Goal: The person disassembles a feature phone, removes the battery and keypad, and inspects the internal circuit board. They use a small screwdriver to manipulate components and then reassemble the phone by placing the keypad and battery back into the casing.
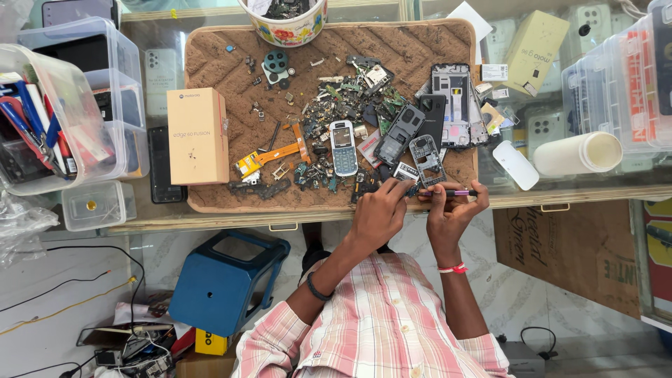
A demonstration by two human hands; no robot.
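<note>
We look down from above at a repair bench. Our left hand (378,210) and right hand (451,210) meet at the near edge of a brown woven mat (217,56). The right hand's fingers are closed around a slim screwdriver with a pink and black handle (451,192), held level with its tip pointing left. The left hand pinches something small at that tip; it is too tiny for us to tell what.

Just beyond the hands lies a grey bare phone frame (427,157), and beside it a small white and blue keypad phone (343,147). A heap of loose circuit boards and small parts (343,98) covers the mat's middle, with a tan cardboard phone box (197,136) at its left edge.

To do this well, we judge the left pinch should stay steady and low over the mat, so anything dropped lands where it can be found, and the driver should turn gently.
</note>
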